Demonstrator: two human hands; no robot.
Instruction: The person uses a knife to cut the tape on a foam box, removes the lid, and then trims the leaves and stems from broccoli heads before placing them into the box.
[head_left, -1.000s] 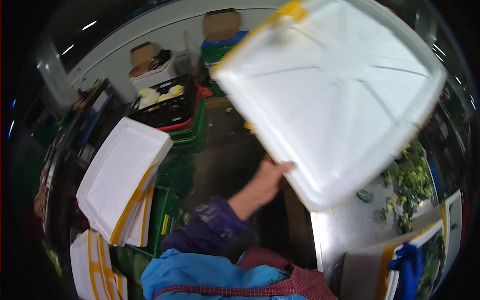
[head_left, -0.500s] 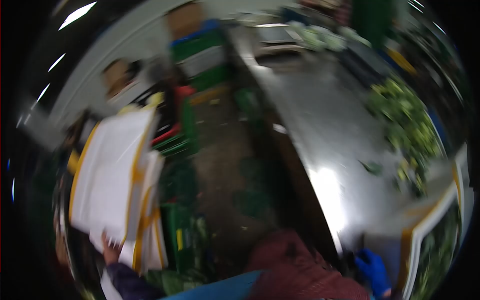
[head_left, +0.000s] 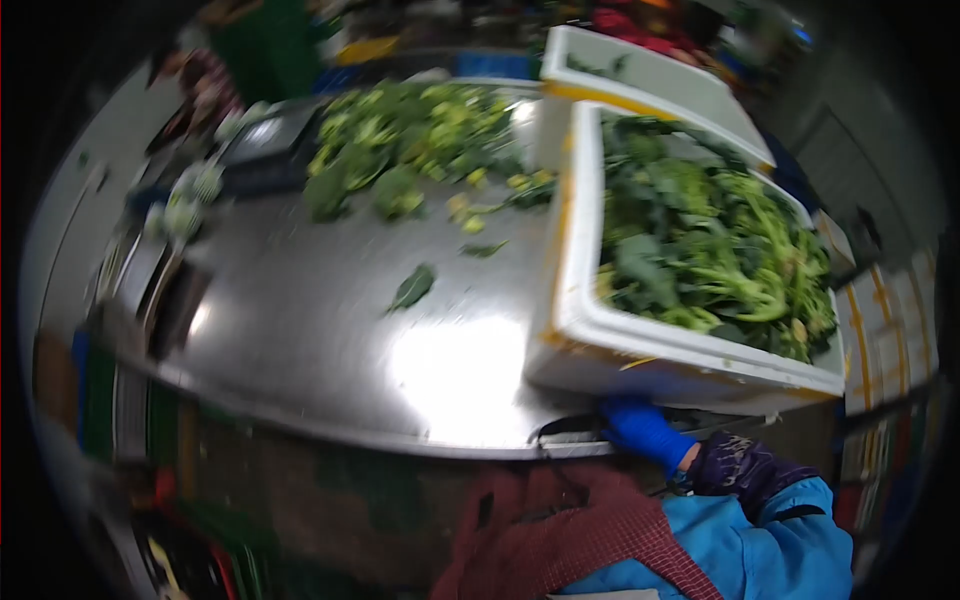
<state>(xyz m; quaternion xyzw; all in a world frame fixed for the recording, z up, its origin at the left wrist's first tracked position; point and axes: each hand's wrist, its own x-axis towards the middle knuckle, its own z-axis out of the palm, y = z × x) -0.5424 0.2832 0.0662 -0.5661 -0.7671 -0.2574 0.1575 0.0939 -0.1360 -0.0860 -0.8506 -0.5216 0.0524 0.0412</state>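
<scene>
My right hand (head_left: 643, 432), in a blue glove, is closed at the near edge of the metal table, just below a white foam box. A dark, thin thing (head_left: 572, 427) lies against its fingers; its kind is too blurred to tell. The foam box (head_left: 570, 310), trimmed with yellow tape, holds broccoli leaves and stalks (head_left: 720, 250) heaped to the rim. My left hand is out of view. A sliver of something white (head_left: 605, 594) shows at the bottom edge, below my dark red apron (head_left: 570, 540).
Broccoli heads (head_left: 400, 140) lie piled along the table's far side, with loose leaves (head_left: 412, 287) nearer. A second foam box (head_left: 650, 85) stands behind the first. A dark tray (head_left: 265, 140) and pale vegetables (head_left: 180, 210) are at left. Another person (head_left: 205, 80) stands far left.
My view has swung right, from the stacked foam lids and the aisle to the table and filled box. My left hand, earlier touching the white lids, has left the picture.
</scene>
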